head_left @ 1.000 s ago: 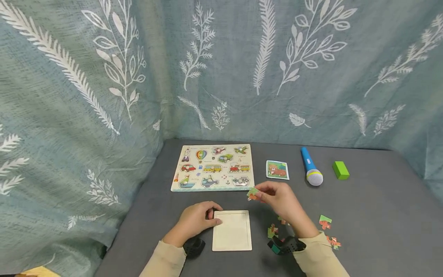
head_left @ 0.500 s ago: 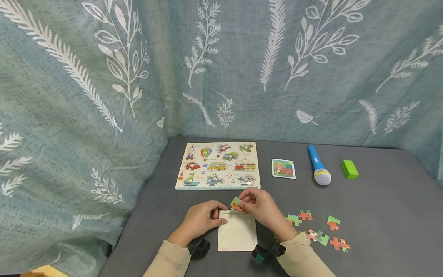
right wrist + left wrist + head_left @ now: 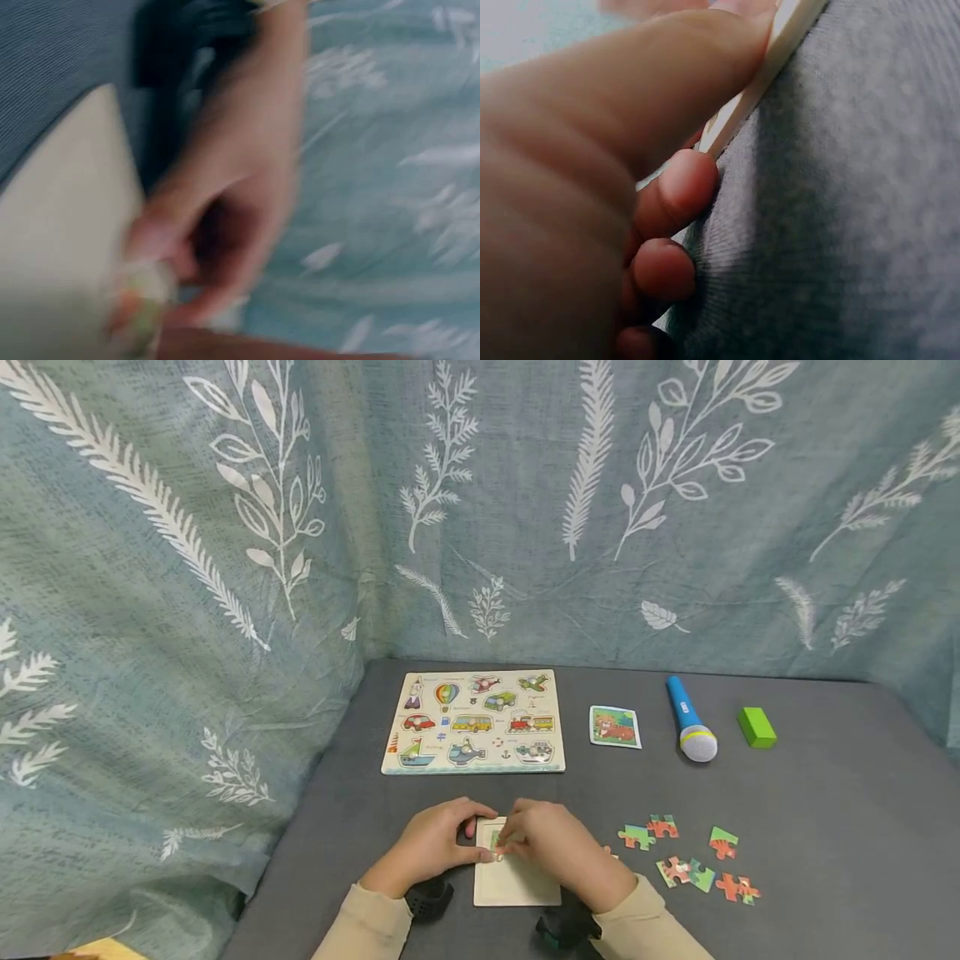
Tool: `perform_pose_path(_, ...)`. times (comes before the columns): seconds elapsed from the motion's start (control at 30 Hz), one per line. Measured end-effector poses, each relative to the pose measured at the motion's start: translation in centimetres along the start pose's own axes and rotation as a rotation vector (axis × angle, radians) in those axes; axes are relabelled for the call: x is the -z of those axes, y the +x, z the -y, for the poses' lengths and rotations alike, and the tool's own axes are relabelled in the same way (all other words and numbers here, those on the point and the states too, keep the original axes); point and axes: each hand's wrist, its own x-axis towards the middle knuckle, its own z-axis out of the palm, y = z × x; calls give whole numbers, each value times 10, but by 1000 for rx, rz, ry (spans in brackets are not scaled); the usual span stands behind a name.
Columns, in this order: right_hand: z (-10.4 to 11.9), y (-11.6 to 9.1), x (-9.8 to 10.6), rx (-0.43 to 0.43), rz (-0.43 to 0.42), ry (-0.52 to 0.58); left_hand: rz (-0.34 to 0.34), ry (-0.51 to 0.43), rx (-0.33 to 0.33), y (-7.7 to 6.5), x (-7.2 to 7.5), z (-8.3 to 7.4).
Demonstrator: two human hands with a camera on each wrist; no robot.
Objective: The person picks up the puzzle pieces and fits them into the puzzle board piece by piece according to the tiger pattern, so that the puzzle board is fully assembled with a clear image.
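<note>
A square, pale wooden puzzle tray (image 3: 513, 887) lies in front of me. My left hand (image 3: 433, 842) holds its upper left corner, the thumb over the left side. In the left wrist view the tray's thin edge (image 3: 739, 116) runs under the thumb, with other fingers curled beside it. My right hand (image 3: 562, 847) pinches a green and orange jigsaw piece (image 3: 495, 839) over the tray's upper left part, close to the left thumb. The right wrist view is blurred, but the jigsaw piece (image 3: 139, 311) shows at the fingertips. The right hand hides part of the tray.
Several loose jigsaw pieces (image 3: 678, 870) lie to the right. Behind stand out a vehicle peg puzzle board (image 3: 480, 752), a small picture card (image 3: 615, 727), a blue toy microphone (image 3: 686, 710) and a green block (image 3: 757, 728). A patterned curtain (image 3: 525, 593) backs the table.
My right hand has carried the jigsaw piece leftward and down, from beyond the tray to its upper left corner. The left hand has stayed at the tray's edge.
</note>
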Motion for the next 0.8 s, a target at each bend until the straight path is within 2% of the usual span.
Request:
perform_pose_path(0.07, 10, -6, 5, 28, 83, -148, -6, 11, 1, 0, 0, 0)
perform_pose_path(0.17, 24, -12, 8, -3, 193, -321, 7, -3, 8, 0, 1, -1)
perform_pose_path(0.27, 28, -13, 5, -26, 213, -407, 21, -24, 26, 1, 1, -3)
perform_pose_path(0.47, 21, -11, 1, 1, 226, -363, 22, -43, 46, 1, -2, -5)
perform_pose_path(0.6, 11, -10, 5, 62, 183, -271, 6, -40, 38, 2, -3, -4)
perform_pose_path(0.7, -4, -10, 23, 65, 74, -190, -3, -32, 35, 2, -3, -3)
perform_pose_path(0.8, -32, -16, 54, -46, -38, -154, -4, -41, 40, 1, -2, -4)
